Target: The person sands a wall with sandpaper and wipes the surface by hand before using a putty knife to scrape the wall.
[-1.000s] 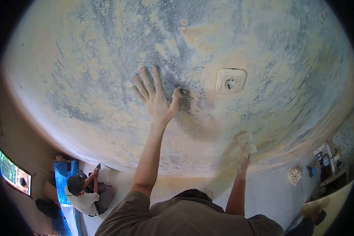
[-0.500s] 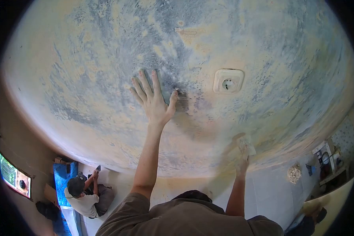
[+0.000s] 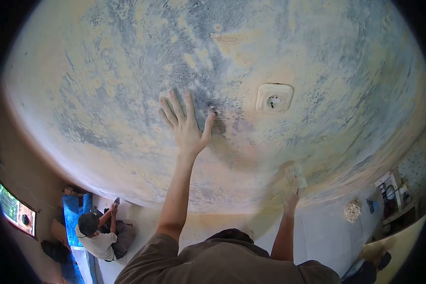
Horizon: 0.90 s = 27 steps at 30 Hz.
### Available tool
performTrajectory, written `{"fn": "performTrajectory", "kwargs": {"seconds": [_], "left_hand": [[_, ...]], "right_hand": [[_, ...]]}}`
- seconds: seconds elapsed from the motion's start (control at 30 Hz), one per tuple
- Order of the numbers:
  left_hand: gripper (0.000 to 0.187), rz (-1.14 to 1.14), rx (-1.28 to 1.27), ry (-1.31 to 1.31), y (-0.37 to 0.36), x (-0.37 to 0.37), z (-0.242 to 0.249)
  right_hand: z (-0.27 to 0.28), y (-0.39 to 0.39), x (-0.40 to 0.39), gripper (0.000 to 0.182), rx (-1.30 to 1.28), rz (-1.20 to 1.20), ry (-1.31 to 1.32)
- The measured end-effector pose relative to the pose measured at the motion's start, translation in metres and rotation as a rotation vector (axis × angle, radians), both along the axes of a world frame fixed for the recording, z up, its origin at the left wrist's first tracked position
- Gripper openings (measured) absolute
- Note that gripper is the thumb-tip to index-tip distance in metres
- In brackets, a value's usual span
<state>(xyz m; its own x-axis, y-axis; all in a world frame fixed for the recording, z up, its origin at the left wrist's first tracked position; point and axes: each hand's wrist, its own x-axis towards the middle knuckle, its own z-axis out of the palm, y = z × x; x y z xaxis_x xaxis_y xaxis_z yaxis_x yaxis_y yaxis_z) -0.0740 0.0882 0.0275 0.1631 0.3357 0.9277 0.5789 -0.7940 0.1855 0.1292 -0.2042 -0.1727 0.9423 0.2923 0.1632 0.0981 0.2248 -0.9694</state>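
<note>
My left hand [image 3: 189,130] lies flat with its fingers spread on the wall [image 3: 241,156], which is patchy blue-grey and cream. Down to the right, my right hand [image 3: 291,199] is closed on a pale, flat, roughly rectangular sanding pad or scraper [image 3: 297,176] that rests against the lower wall; its exact kind is hard to make out. A cream power socket [image 3: 274,98] is set in the wall, right of my left hand and above my right.
At the lower left a person in a cap [image 3: 97,236] sits on the floor by a blue-covered object [image 3: 73,217], holding a small tool [image 3: 117,201]. A pale crumbly heap [image 3: 352,210] lies on the floor at the right. Another person [image 3: 371,267] is partly visible lower right.
My left hand has slid slightly down the wall. My right hand and the flat tool have barely moved.
</note>
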Motion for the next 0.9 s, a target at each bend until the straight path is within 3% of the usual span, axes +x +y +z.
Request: {"fn": "performTrajectory", "kwargs": {"seconds": [0.13, 0.27, 0.4, 0.53, 0.63, 0.77, 0.87, 0.9], "left_hand": [[0.079, 0.015, -0.008, -0.057, -0.002, 0.003, 0.006], [0.077, 0.081, 0.060, -0.146, 0.003, 0.008, 0.069], [0.071, 0.169, 0.112, -0.177, 0.006, 0.023, 0.086], [0.064, 0.150, 0.101, -0.099, -0.011, 0.033, 0.020], [0.060, 0.102, 0.104, -0.084, -0.006, 0.037, -0.053], [0.060, 0.112, 0.126, -0.110, 0.000, 0.040, -0.087], [0.060, 0.109, 0.121, -0.112, -0.003, 0.041, -0.085], [0.060, 0.110, 0.130, -0.116, -0.001, 0.041, -0.086]], "right_hand": [[-0.004, 0.002, 0.001, 0.061, 0.001, -0.015, 0.001], [0.028, 0.019, 0.023, 0.062, -0.030, -0.106, -0.165], [0.151, 0.053, 0.063, 0.063, -0.099, -0.389, -0.662], [0.252, 0.085, 0.080, 0.063, -0.176, -0.619, -1.062], [0.241, 0.107, 0.068, 0.064, -0.273, -0.604, -1.158], [0.112, 0.124, 0.042, 0.069, -0.496, -0.384, -1.199], [0.138, 0.121, 0.046, 0.067, -0.532, -0.445, -1.292], [0.175, 0.119, 0.048, 0.066, -0.478, -0.485, -1.317]]}}
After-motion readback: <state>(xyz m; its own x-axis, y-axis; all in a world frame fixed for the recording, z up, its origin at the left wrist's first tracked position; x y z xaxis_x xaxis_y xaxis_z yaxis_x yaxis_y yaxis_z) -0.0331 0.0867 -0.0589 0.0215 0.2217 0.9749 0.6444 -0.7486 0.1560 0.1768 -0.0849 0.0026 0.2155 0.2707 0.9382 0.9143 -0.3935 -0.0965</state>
